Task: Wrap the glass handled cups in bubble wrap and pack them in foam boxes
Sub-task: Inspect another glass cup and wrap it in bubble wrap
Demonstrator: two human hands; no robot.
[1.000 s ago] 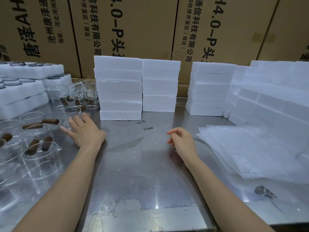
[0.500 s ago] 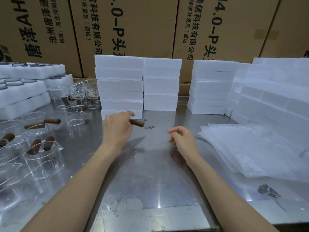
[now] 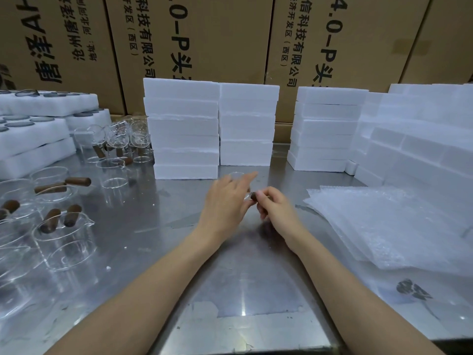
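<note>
While our right hand (image 3: pixel 275 210) pinches the brown handle (image 3: pixel 254 196) of one glass cup (image 3: pixel 239 176) at the middle of the frame, our left hand (image 3: pixel 226 201) lies against the glass with fingers nearly straight, so only a small grip carries it. We judge the clear, smooth cup could slip or twist and knock on the steel table (image 3: pixel 243 278). Reaching right for the bubble wrap (image 3: pixel 384 226) might swing it near the foam boxes (image 3: pixel 184 129) just behind. More cups (image 3: pixel 64 242) crowd the left of the frame.
</note>
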